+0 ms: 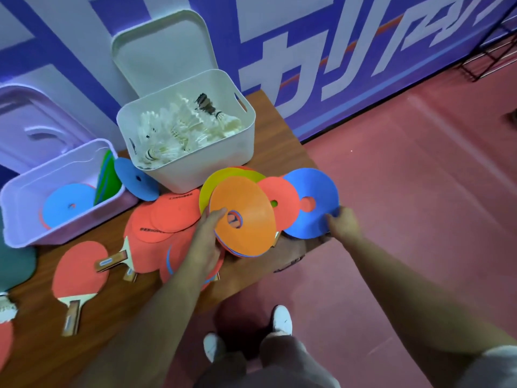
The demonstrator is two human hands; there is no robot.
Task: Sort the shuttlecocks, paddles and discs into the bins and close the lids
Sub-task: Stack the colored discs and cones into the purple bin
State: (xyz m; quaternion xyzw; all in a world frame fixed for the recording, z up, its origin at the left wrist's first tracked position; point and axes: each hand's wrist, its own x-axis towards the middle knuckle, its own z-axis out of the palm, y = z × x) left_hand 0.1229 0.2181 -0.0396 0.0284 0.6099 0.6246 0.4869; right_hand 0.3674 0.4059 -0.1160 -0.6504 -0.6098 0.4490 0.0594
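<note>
My left hand grips a stack of flat discs with an orange disc on top, thumb on its face near the centre hole. My right hand pinches the edge of a blue disc at the table's right end. A red disc and a yellow disc lie between them. Several red paddles lie on the wooden table. The white bin holds shuttlecocks. The lilac bin holds a blue disc and upright green ones.
A blue disc leans between the two bins. The white lid and lilac lid lean against the wall behind their bins. A green shape sits at the left edge. Red floor and my shoes lie below.
</note>
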